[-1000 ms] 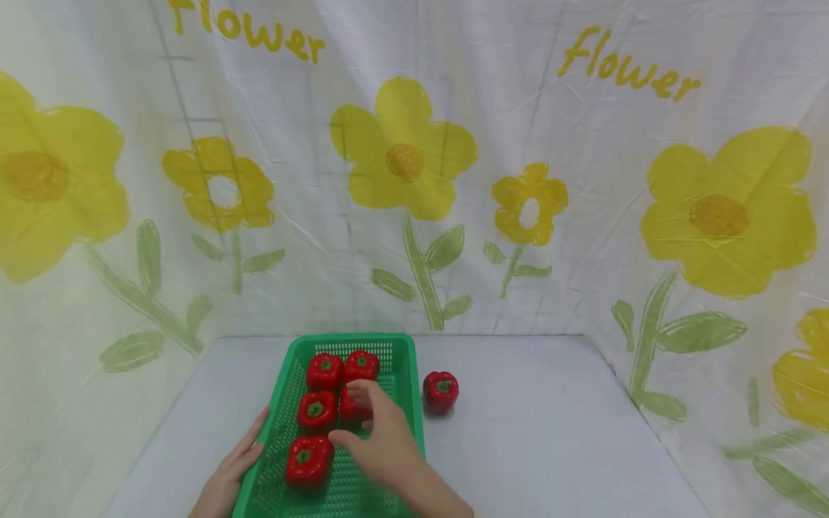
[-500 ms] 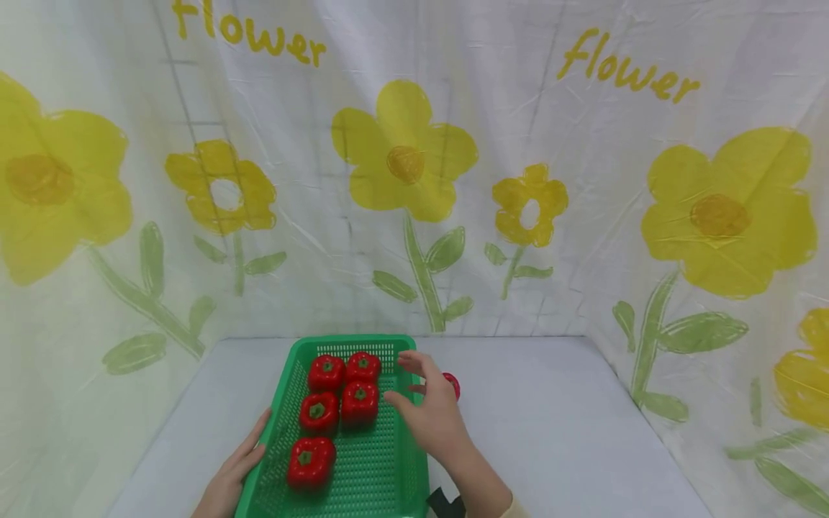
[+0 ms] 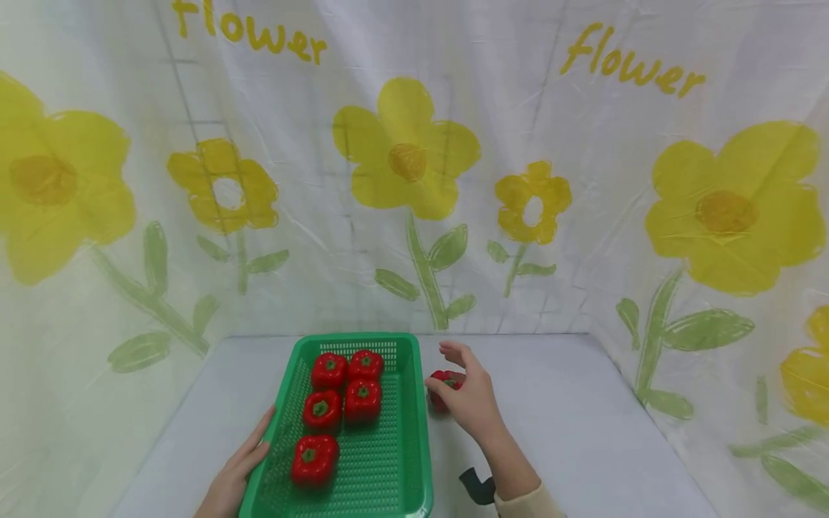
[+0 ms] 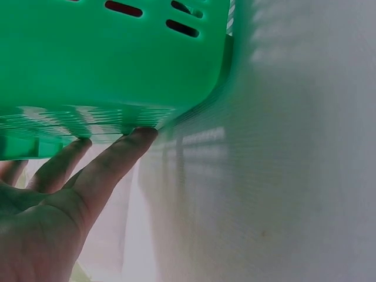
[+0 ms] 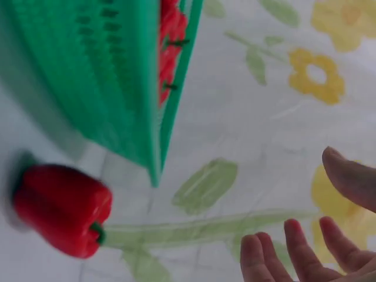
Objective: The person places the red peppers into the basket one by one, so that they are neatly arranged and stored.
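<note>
A green plastic basket (image 3: 422,432) stands on the table with several red bell peppers inside, one of them (image 3: 314,460) nearest the front. My left hand (image 3: 234,475) lies along the basket's left side; in the left wrist view its straight fingers (image 4: 111,167) touch the perforated wall (image 4: 117,64). To the right of the basket sits a single red bell pepper (image 3: 438,401), partly hidden by my right hand (image 3: 476,403). That hand hovers over it, thumb and fingers spread apart. The right wrist view shows the pepper (image 5: 61,208) apart from the fingers (image 5: 299,249).
The white table (image 3: 570,432) reaches back to a hanging white cloth (image 3: 311,288) painted with yellow flowers. A dark curved piece (image 3: 478,488) shows beside the right wrist.
My right hand has moved right, from above the peppers in the basket to above the lone pepper outside it. The left hand keeps its place on the basket.
</note>
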Demonstrator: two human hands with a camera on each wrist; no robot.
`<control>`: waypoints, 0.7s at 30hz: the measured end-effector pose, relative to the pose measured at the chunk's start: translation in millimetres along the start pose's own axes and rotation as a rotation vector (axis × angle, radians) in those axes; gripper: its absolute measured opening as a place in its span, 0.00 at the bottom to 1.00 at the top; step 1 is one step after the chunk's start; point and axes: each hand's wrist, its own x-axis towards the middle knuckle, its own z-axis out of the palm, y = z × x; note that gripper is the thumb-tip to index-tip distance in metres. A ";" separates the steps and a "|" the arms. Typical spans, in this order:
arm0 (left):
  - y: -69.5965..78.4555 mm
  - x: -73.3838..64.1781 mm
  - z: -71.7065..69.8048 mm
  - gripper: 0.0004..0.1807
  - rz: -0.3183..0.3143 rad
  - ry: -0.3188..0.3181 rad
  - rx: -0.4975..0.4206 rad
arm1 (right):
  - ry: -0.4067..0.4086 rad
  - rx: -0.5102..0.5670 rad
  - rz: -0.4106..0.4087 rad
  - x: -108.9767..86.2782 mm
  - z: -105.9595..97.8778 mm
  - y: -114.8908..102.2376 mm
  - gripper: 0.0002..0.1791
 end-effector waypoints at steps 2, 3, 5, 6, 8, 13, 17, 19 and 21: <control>0.2 0.2 1.7 0.33 -0.010 0.029 0.009 | 0.020 -0.020 0.013 2.8 -4.5 6.6 0.36; 0.3 0.2 2.5 0.33 -0.018 0.043 0.010 | 0.025 -0.035 0.019 3.8 -6.6 10.0 0.38; 0.2 0.1 3.7 0.34 -0.032 0.072 0.016 | 0.025 -0.058 0.027 5.9 -10.3 16.3 0.41; 0.3 0.0 4.3 0.34 -0.039 0.081 0.014 | 0.020 -0.066 0.028 6.8 -12.0 19.2 0.42; 0.3 -0.1 4.9 0.34 -0.045 0.089 0.012 | 0.004 -0.081 0.036 9.4 -14.7 26.4 0.43; 0.3 0.1 6.2 0.33 -0.042 0.094 0.024 | -0.055 -0.095 0.106 17.0 -18.7 47.8 0.45; 0.5 0.0 7.3 0.33 -0.041 0.114 0.038 | -0.107 -0.065 0.184 21.9 -18.6 67.4 0.45; 0.9 -0.1 7.6 0.33 -0.044 0.142 0.056 | -0.124 -0.023 0.213 23.4 -18.2 76.7 0.44; 1.3 -0.4 7.7 0.33 -0.045 0.151 0.057 | -0.134 0.016 0.230 24.1 -17.7 85.5 0.44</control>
